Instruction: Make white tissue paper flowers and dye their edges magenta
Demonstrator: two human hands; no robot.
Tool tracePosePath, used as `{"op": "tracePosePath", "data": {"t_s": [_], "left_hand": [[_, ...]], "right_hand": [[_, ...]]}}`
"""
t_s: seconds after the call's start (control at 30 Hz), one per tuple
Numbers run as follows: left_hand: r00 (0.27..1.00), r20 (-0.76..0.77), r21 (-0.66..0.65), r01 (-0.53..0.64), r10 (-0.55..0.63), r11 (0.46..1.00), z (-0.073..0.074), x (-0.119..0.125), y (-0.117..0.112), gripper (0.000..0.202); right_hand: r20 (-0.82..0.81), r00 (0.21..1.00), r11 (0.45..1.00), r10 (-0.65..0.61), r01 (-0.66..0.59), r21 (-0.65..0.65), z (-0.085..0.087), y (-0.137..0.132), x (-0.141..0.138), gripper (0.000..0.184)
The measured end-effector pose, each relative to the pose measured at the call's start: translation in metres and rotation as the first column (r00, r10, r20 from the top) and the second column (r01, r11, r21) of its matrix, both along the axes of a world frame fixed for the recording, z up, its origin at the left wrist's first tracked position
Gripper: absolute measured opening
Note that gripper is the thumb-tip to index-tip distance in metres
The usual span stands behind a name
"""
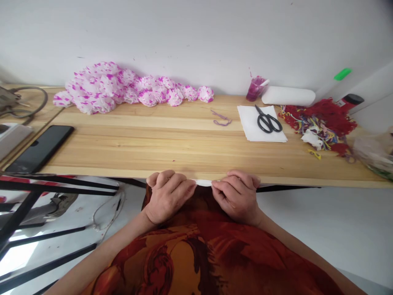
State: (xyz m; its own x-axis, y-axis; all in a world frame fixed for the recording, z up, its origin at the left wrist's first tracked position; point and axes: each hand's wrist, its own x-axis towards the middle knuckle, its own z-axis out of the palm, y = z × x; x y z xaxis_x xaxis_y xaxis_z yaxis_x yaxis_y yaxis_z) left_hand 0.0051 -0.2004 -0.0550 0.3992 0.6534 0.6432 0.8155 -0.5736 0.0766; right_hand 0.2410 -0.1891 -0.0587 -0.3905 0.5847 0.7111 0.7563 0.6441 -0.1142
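At the table's front edge, my left hand (172,190) and my right hand (238,192) pinch the two ends of a narrow white folded paper strip (204,182). Only its middle shows between the fingertips; the ends are hidden in my fingers. Beyond my hands, toward the right, black-handled scissors (267,121) rest on a stack of white paper sheets (250,131). A short piece of purple yarn (222,122) lies on the wooden table (147,143). Along the wall sits a heap of white paper flowers (101,88) speckled with magenta.
A cup of magenta liquid (254,89) stands near a white roll (288,95) at the back. Red and multicoloured yarn scraps (325,121) and a plastic bag (374,151) lie right. A black phone (41,148) and a white power strip (14,137) are left.
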Motion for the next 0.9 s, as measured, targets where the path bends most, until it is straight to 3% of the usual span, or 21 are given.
{"op": "tracePosePath", "data": {"t_s": [0.13,0.3,0.43,0.7,0.77,0.9], "left_hand": [[1.000,0.003,-0.010,0.009,-0.009,1.000,0.000,0.000,0.001,0.009],[1.000,0.000,-0.118,-0.021,0.021,0.993,0.001,-0.001,-0.001,0.010],[1.000,-0.007,-0.104,-0.014,0.014,0.995,0.002,-0.002,0.000,0.006],[0.997,0.043,-0.141,-0.058,0.064,0.988,0.012,0.003,0.003,0.005],[0.995,0.064,-0.151,-0.060,0.070,0.987,0.013,0.003,0.002,0.002],[0.996,0.072,-0.118,-0.045,0.054,0.992,0.010,0.002,0.001,0.022]], "right_hand": [[0.012,1.000,1.000,-0.006,0.006,-0.014,-0.001,0.000,-0.001,0.013],[0.012,1.000,0.999,-0.003,0.003,-0.049,0.001,0.000,-0.001,0.012],[-0.030,0.999,0.997,-0.011,0.009,-0.072,0.004,0.001,-0.002,0.014],[-0.168,0.985,0.970,-0.049,0.007,-0.244,0.013,0.003,-0.005,0.015],[-0.163,0.986,0.972,-0.044,0.004,-0.235,0.012,0.003,-0.004,0.010],[-0.085,0.996,0.992,0.017,-0.027,-0.121,0.006,0.005,0.000,0.021]]}}
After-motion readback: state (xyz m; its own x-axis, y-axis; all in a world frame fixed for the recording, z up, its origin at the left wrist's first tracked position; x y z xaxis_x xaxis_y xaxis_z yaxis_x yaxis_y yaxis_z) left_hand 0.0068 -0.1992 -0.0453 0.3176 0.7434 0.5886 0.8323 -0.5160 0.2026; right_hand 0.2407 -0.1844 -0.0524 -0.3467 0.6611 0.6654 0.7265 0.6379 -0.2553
